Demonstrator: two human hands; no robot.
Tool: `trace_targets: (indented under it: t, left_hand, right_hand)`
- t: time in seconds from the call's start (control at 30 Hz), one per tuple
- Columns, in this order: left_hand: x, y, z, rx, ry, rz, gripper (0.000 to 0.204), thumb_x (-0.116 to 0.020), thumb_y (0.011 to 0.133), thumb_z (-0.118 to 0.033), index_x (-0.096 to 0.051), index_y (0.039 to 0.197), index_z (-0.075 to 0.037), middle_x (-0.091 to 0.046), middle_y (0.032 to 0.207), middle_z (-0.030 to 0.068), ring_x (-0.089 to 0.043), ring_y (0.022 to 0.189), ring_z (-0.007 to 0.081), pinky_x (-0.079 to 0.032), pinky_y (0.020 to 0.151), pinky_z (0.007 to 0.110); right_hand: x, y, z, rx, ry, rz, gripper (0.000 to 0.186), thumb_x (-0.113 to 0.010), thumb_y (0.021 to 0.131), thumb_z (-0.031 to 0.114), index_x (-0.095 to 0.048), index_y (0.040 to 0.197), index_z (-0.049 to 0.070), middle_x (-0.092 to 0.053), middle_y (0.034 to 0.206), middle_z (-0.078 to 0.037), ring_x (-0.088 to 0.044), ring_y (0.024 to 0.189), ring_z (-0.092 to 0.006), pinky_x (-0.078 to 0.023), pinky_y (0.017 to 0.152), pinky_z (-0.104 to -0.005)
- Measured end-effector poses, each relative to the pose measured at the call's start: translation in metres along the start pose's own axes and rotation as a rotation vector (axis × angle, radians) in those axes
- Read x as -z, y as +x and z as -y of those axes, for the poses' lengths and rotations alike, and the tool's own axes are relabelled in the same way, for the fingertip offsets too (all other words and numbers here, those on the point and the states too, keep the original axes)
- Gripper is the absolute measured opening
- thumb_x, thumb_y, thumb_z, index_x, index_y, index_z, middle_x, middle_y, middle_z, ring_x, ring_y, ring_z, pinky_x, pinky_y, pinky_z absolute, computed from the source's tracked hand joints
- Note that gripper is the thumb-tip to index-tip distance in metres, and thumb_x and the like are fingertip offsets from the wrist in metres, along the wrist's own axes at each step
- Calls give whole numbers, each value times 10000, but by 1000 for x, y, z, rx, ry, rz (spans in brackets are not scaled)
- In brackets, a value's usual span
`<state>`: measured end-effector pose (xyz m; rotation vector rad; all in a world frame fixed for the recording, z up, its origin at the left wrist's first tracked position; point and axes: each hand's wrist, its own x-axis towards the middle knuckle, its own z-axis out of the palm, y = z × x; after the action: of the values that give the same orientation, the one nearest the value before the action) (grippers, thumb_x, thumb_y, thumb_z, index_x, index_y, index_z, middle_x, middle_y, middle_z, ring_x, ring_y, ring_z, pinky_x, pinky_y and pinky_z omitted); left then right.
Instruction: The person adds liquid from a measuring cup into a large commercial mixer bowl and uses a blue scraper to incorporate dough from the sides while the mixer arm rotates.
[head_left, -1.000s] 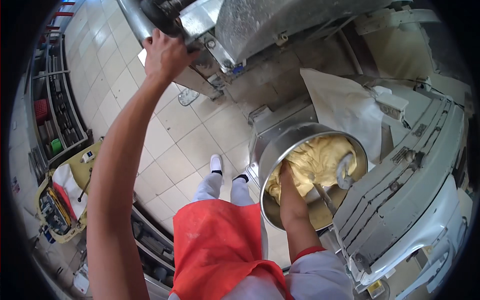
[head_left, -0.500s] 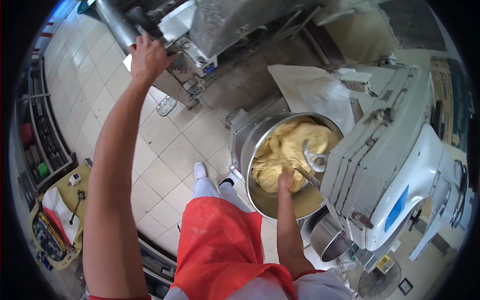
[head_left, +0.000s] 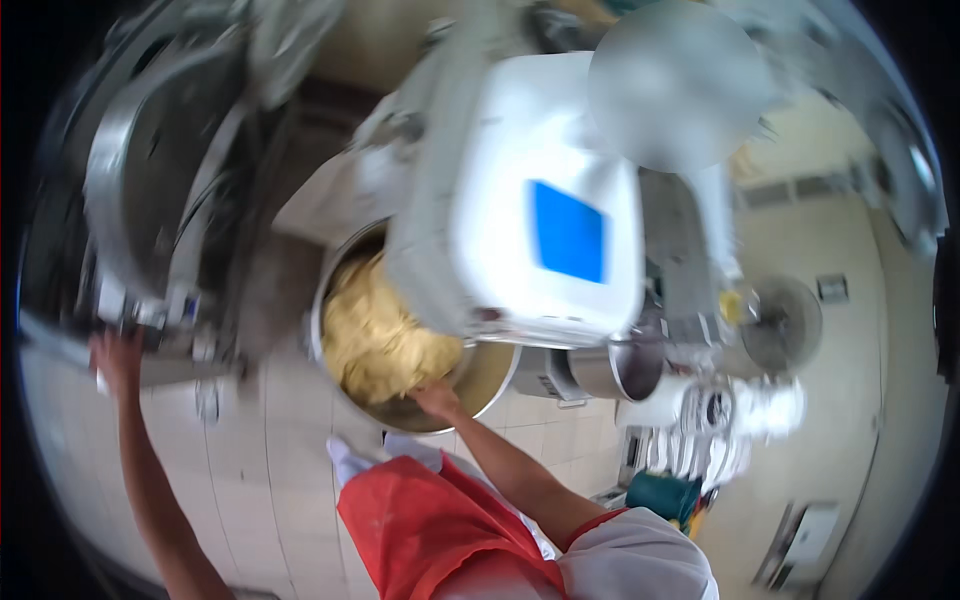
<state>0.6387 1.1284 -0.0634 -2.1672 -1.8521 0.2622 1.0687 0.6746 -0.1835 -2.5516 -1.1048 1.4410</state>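
Note:
Yellow dough (head_left: 385, 335) fills much of the steel mixing bowl (head_left: 490, 400) in front of me. My right hand (head_left: 435, 398) reaches over the near rim. Its fingers are closed on the near edge of the dough, and the fingertips are partly sunk out of sight. Far to the left, my left hand (head_left: 118, 362) touches the end of a grey metal machine (head_left: 165, 372). Motion blur smears its fingers, so their grip is unclear. The white mixer head (head_left: 560, 215) with a blue patch hides the bowl's far right side and the mixing tool.
Right of the bowl stands another steel bowl (head_left: 640, 370). Beyond it are stacked white bundles (head_left: 700, 410), a green bin (head_left: 663, 497) and a round fan (head_left: 785, 325). A pale sheet (head_left: 340, 195) hangs behind the bowl. Pale floor tiles (head_left: 300, 470) lie below.
The view has swung right, so the bowl and machine appear farther left. My right hand is still at the dough, now by its near edge. My left hand remains at the machine's end.

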Motion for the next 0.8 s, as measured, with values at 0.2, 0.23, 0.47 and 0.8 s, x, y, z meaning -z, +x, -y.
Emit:
trace_targets:
  t: [0.2,0.23,0.47,0.8]
  left_hand:
    - [22,5,-39,80,31,9,679,-587,798,-606,-553,1200,-60,-439,1376,218,-433,1238,358,-407,910,570]
    - [28,3,-37,80,-9,-8,664,-604,794,-586,-556,1192,-58,-436,1377,214,-433,1238,354,-408,910,571]
    - [12,11,-71,36,-93,78,713,-655,765,-553,-500,1257,-61,-413,1398,180,-388,1282,341,-414,920,576]
    - [-67,-54,-73,40,-287,664,1285,-836,548,-331,-19,1506,-73,-19,1573,179,13,1454,335,-105,1156,536]
  right_hand:
    - [45,-131,-90,-132,831,-467,351,-674,852,293,-669,1138,90,-690,943,-27,-627,791,-118,-506,648,-269]
    - [65,-163,-101,-235,932,-473,359,-638,884,295,-644,1172,82,-674,934,-31,-607,771,-120,-496,655,-267]
    - [213,-395,-313,27,518,-1295,224,-579,850,242,-687,868,47,-637,733,-14,-589,627,-106,-451,509,-271]
    - [532,-452,-464,-848,-944,-1332,321,-563,817,232,-607,1091,70,-665,945,-161,-665,803,-330,-534,748,-431]
